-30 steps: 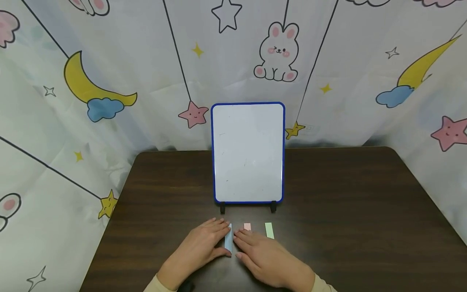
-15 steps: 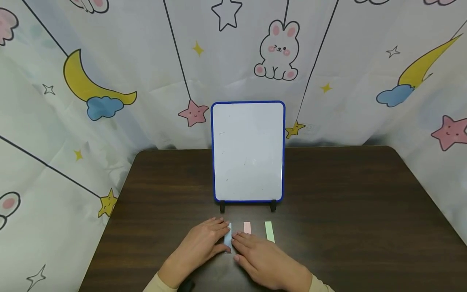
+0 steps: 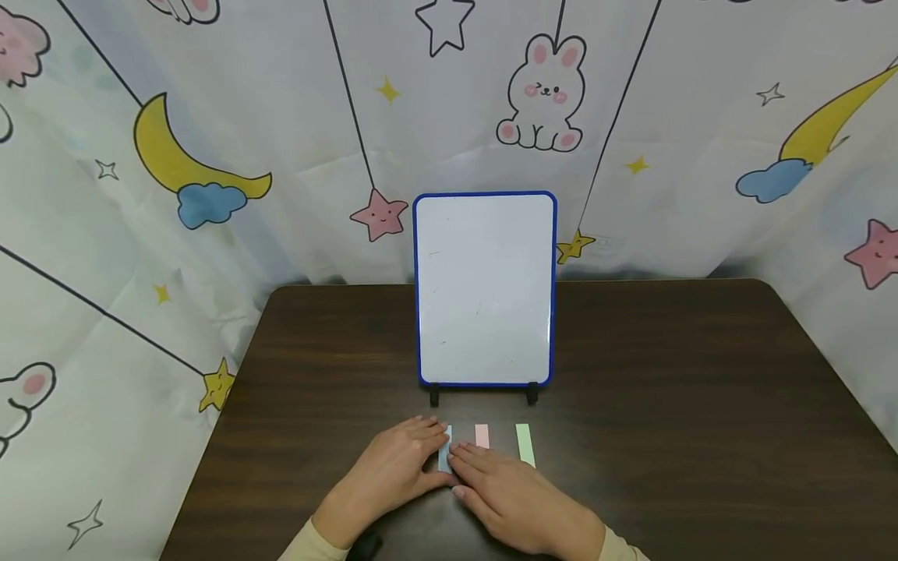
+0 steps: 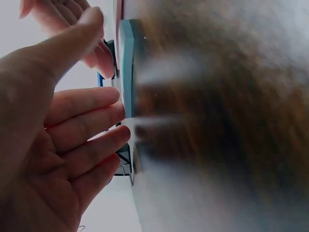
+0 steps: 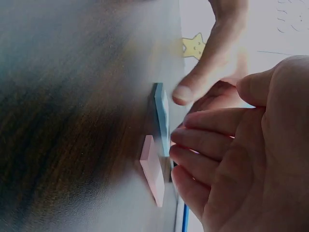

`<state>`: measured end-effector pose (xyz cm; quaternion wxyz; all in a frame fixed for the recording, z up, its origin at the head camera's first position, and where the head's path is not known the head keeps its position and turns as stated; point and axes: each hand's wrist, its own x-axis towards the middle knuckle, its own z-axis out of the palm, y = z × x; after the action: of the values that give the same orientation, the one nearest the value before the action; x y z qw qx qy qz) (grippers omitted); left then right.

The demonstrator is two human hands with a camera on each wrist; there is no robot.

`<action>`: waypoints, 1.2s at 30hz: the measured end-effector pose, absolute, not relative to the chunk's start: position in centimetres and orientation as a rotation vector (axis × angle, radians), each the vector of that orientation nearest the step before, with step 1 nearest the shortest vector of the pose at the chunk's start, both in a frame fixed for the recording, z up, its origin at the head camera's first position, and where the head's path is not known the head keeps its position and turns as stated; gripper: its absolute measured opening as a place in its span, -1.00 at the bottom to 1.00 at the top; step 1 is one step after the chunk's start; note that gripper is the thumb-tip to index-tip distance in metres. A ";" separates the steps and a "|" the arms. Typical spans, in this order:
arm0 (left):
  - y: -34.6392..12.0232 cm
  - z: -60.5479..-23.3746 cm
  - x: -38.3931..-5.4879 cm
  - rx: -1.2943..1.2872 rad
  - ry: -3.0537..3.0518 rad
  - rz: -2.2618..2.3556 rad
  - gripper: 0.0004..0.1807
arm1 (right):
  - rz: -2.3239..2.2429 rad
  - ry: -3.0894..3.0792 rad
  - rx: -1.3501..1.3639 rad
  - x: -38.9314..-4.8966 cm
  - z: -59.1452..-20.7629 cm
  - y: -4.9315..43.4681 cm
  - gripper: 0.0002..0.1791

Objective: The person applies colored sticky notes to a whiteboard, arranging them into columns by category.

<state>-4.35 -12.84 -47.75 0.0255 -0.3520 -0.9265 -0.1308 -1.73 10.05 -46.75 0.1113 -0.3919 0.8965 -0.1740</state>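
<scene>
R hand (image 3: 519, 499): fingers straight, grasping nothing.
L hand (image 3: 389, 463): ditto.
Blue strip (image 3: 444, 458): flat on desk (image 3: 666, 389), L hand's 3 o'clock; gap btwn hands just narrowed slightly, so prob. mid-adjustment.
Whiteboard (image 3: 486, 288): stands at 12 o'clock.

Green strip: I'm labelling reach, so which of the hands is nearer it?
Right: the right hand partly hides the green strip; the left hand is farther off, by the blue strip.

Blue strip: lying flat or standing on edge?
Flat: the blue strip lies broad face up on the table in the head view.
</scene>
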 end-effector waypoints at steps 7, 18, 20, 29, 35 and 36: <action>-13.0 -48.0 -4.6 -1.116 -2.814 -0.426 -0.53 | -0.507 2.645 -1.115 -1.7 -46.6 10.1 -0.39; -12.8 -47.9 -4.6 -1.092 -2.838 -0.424 -0.54 | -0.503 2.659 -1.198 -1.7 -47.0 9.9 -0.42; -12.8 -47.8 -4.6 -1.091 -2.873 -0.411 -0.46 | -0.527 2.657 -1.176 -1.6 -47.0 9.9 -0.41; -12.6 -47.5 -4.2 -1.079 -2.875 -0.402 -0.54 | -0.564 2.622 -1.149 -1.5 -46.6 9.8 -0.39; -12.5 -47.5 -4.1 -1.072 -2.832 -0.447 -0.63 | -0.546 2.661 -1.148 -1.5 -46.2 9.9 -0.39; -12.5 -47.5 -4.1 -1.078 -2.826 -0.441 -0.65 | -0.539 2.666 -1.147 -1.5 -46.2 9.9 -0.39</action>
<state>-4.11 -12.49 -47.51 0.0426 -0.3525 -0.9237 -0.1442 -1.51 9.92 -46.19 0.0944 -0.3869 0.8991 -0.1818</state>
